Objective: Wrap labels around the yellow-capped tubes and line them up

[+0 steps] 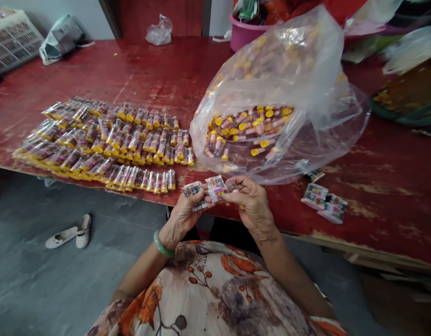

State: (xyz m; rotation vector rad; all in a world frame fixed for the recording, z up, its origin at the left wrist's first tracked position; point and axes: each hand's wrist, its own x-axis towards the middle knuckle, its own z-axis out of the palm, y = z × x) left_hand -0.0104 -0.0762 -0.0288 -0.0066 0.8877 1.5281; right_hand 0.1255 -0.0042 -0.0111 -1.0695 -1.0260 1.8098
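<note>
My left hand, with a green bangle at the wrist, grips a stack of printed labels under its thumb. Between my two hands is a single printed label, lying over the left fingertips. My right hand pinches that label's right side and also has a small clear tube with a yellow cap partly hidden in its fingers. Just beyond, a large clear plastic bag holds many yellow-capped tubes. Rows of wrapped tubes lie piled on the left.
The red table bears small stacks of labels at right. Behind stand a pink tub, a white basket and a crumpled bag. White shoes lie on the floor.
</note>
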